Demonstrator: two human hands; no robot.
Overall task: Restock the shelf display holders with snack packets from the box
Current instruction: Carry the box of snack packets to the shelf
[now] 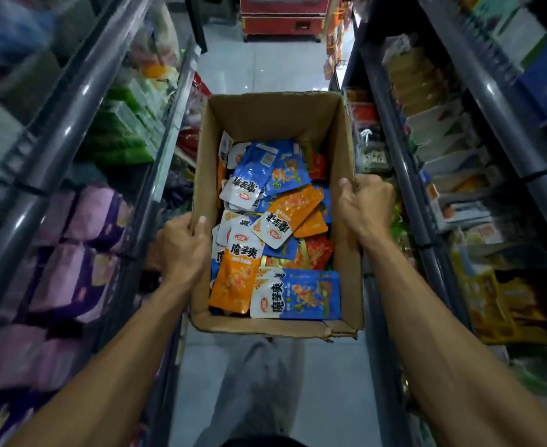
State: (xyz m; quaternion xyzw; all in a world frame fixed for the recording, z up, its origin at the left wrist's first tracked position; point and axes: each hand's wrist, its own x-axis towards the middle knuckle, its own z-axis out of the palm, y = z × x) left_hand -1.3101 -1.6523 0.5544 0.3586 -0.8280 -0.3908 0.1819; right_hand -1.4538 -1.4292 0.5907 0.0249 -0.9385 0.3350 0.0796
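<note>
An open cardboard box [265,117] is held in front of me in a narrow shop aisle, above the floor. My left hand [183,246] grips its left wall, thumb hooked over the rim. My right hand [365,204] grips the right wall, fingers curled over the edge. Inside lie several snack packets, loosely piled: blue ones [310,295], orange ones [233,282] and a few red ones [319,250]. The box's bottom is hidden under them.
Grey shelf racks line both sides of the aisle. The left shelves [72,101] hold purple and green packs. The right shelves [427,175] hold white display holders and yellow packets. A red cabinet [285,14] stands at the aisle's far end. My legs show below the box.
</note>
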